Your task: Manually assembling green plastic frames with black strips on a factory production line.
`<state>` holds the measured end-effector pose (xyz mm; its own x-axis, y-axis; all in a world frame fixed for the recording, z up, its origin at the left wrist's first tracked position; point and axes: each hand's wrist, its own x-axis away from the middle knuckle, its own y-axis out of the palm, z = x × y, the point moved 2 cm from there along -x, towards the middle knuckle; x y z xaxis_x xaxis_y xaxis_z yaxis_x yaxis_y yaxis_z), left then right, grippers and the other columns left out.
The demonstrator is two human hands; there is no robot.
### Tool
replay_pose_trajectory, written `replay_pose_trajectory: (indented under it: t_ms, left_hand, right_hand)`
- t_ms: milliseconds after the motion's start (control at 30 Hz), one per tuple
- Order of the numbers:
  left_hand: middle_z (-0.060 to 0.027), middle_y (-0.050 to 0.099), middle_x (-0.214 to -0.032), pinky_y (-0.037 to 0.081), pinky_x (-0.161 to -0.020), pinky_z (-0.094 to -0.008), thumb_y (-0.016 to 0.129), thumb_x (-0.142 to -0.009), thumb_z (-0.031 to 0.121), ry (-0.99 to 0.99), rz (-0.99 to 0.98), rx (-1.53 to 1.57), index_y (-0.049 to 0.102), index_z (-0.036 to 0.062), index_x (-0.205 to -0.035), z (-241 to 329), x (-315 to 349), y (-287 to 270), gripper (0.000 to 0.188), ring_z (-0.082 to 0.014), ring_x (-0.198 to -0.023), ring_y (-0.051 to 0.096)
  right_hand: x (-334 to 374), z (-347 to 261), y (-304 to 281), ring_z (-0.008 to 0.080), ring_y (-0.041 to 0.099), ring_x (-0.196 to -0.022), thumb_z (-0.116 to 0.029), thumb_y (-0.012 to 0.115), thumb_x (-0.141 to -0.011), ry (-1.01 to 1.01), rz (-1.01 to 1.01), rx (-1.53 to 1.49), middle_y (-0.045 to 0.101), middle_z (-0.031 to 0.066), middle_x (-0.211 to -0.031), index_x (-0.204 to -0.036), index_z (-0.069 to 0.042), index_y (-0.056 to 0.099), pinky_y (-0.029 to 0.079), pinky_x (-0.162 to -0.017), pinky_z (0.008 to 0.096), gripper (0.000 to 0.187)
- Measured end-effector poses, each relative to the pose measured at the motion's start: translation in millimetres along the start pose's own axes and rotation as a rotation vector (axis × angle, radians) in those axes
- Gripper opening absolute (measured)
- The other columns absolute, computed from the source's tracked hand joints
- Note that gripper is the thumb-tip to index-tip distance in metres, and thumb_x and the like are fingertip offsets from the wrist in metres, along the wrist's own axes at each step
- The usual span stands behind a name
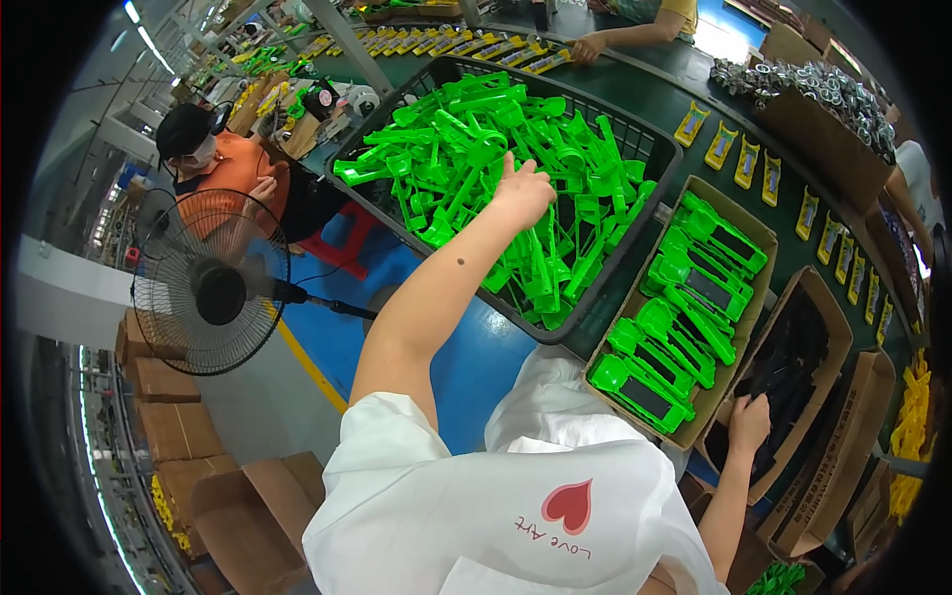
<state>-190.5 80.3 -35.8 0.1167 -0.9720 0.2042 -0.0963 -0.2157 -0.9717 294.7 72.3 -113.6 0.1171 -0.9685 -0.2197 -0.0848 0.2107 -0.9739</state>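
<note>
My left hand (524, 193) reaches over the large black crate (635, 139), which is heaped with loose green plastic parts (466, 149). Its fingers are apart, with the fingertips at the parts and nothing visibly held. Low on the right, my right hand (750, 421) is curled at the near side of a cardboard box (828, 307) of black strip-like parts (793, 347). What its fingers close on is hidden. Between the two hands stands a carton (706, 421) of green pieces with black panels (645, 397), laid in rows.
A green conveyor (783, 228) carrying yellow pieces (721, 146) curves past the far side and right. A standing fan (218, 293) is on the left, near a seated person in orange (238, 174). Another person's hand (588, 48) rests by the conveyor. Cartons (178, 426) stack lower left.
</note>
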Motion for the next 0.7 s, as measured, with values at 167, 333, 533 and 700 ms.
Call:
replay_pose_trajectory:
  t_ms: [167,333,533,700]
  left_hand:
    - [-0.0163,0.059,-0.083,0.045,-0.069,-0.0362,0.056,-0.077,0.013,0.093,0.062,0.574,0.053,0.0036,-0.089,1,27,-9,0.016,-0.0330,-0.079,0.057]
    - [-0.0130,0.061,-0.083,0.046,-0.069,-0.0329,0.058,-0.074,0.007,-0.006,0.553,0.792,0.054,0.0031,-0.089,-14,49,-26,0.017,-0.0265,-0.078,0.059]
    - [-0.0053,0.056,-0.082,0.042,-0.064,-0.0258,0.059,-0.076,0.003,-0.357,1.287,1.191,0.052,0.0035,-0.099,-18,72,-6,0.023,-0.0135,-0.071,0.052]
    - [-0.0047,0.055,-0.086,0.047,-0.069,-0.0275,0.058,-0.075,-0.003,-0.335,0.822,2.206,0.051,0.0020,-0.100,-2,68,21,0.026,-0.0146,-0.078,0.054]
  right_hand:
    - [-8,13,8,0.0345,0.055,-0.066,-0.018,0.046,-0.083,0.068,0.098,-0.178,0.056,0.0182,-0.070,-0.082,0.000,0.049,0.043,-0.056,0.0409,0.019]
    - [-13,48,37,0.0135,0.045,-0.040,-0.023,0.040,-0.089,0.409,0.144,-0.954,0.057,0.0115,-0.071,-0.097,0.001,0.042,0.035,-0.039,0.0242,0.025]
    - [-6,65,33,0.0055,0.042,-0.043,-0.016,0.052,-0.085,0.594,0.187,-1.263,0.056,0.0078,-0.072,-0.113,0.003,0.034,0.029,-0.035,0.0168,0.038]
    - [-14,-20,-42,0.0013,0.038,-0.048,-0.016,0.058,-0.081,0.351,-0.080,-1.249,0.048,-0.0053,-0.062,-0.089,-0.004,0.056,0.028,-0.042,0.0160,0.014]
